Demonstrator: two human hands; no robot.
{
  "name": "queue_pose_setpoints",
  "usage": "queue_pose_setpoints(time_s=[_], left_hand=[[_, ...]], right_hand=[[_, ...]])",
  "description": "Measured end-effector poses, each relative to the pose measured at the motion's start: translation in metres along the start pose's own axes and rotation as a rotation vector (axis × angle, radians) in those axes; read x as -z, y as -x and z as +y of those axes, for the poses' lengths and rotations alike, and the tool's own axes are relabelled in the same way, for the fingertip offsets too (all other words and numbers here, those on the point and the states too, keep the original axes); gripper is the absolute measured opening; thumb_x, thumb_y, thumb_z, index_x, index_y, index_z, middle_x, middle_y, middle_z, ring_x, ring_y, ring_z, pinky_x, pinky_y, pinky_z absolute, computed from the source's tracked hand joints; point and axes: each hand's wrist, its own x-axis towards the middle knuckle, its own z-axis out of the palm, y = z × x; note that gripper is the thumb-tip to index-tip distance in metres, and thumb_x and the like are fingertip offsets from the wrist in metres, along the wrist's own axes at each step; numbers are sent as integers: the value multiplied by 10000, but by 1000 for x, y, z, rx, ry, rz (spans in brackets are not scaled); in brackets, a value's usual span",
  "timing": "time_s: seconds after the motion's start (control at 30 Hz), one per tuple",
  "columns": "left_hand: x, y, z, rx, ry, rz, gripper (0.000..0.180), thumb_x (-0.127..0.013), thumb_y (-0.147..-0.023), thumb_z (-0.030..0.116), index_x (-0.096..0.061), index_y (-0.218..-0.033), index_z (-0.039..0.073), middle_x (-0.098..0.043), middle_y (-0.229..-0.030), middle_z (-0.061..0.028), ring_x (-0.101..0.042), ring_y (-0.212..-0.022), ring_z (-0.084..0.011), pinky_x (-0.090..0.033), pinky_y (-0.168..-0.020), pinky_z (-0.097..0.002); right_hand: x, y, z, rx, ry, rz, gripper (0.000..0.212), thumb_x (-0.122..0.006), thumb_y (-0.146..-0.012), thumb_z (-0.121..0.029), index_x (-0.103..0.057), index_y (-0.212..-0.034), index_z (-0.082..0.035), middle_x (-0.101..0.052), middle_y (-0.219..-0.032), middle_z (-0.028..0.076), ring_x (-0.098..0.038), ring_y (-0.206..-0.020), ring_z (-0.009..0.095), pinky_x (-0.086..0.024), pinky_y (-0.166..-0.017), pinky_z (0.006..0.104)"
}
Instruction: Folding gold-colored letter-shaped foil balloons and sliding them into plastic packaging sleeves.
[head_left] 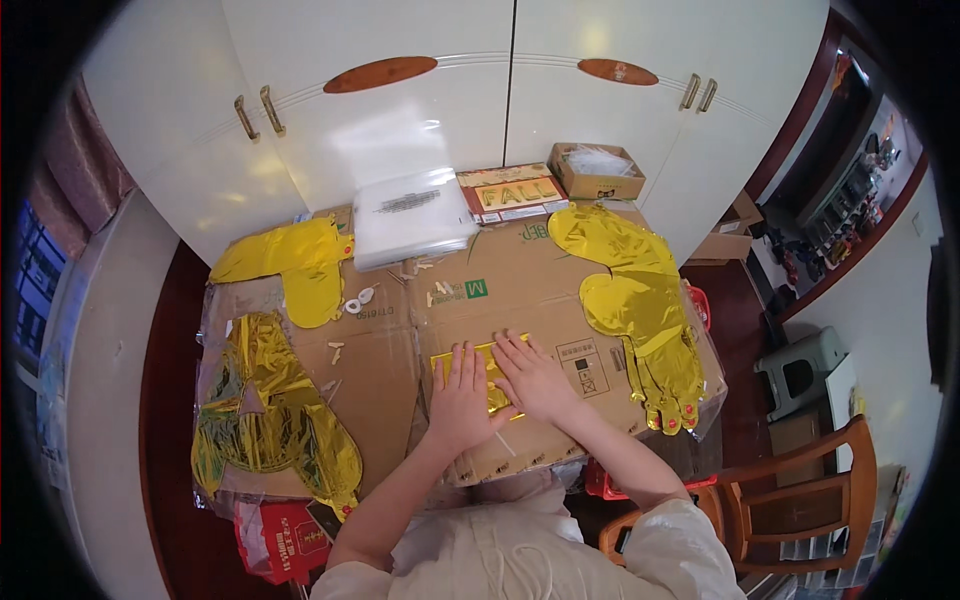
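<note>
Both hands touch gold foil — perhaps folded; cardboard beneath.

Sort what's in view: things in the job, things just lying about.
In the job: gold foil piece, under left hand and right hand; cardboard beneath; probably larger gold foil shapes.

Apparently just lying about: grey stool, wooden chair, red bag.

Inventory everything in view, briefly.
Flat foil rectangle: one, gold, centre
Large foil shapes: at least three, gold, both sides
Flattened cardboard: count unclear, brown, underneath
Clear plastic stack: one, whitish, back edge
Flat printed box: one, reddish, back middle
Open cardboard box: one, brown, back right
Cabinet front: one, white, behind
Printed bag: one, red, lower left
Plastic stool: one, grey, right
Wooden chair: one, brown, right
Left hand: one, bare, on rectangle
Right hand: one, bare, on rectangle
</note>
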Motion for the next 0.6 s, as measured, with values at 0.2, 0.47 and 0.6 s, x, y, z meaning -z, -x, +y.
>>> queue_pose_setpoints(time_s=[0.2, 0.47, 0.6], left_hand=[[1, 3, -3, 40, 15, -49, 1084, -610, -754, 699, -346, -1410, -122, -281, -1495, -329, -235, -1432, -431, -159, -1154, -577], [28, 19, -20, 150, -26, -293, 1155, -568, -750, 747, -237, -1477, -87, -206, -1560, -267, -163, -1477, -354, -99, -1181, -556], [49, 24, -39, 85, -92, -379, 1057, -520, -832, 687, -210, -1480, -89, -235, -1554, -252, -197, -1473, -322, -126, -1178, -551]], right_hand=[[-4, 4, 7, -68, 52, -104, 709, -459, -963, -437, -312, -1466, 41, -298, -1540, 221, -255, -1449, 344, -171, -1180, 508], [6, 6, -1, -103, 189, -143, 782, -378, -956, -558, -324, -1468, 31, -277, -1550, 220, -231, -1461, 322, -128, -1183, 534], [5, 9, 0, -116, 201, -152, 816, -380, -946, -584, -309, -1475, 32, -264, -1553, 226, -213, -1468, 323, -112, -1182, 544]])
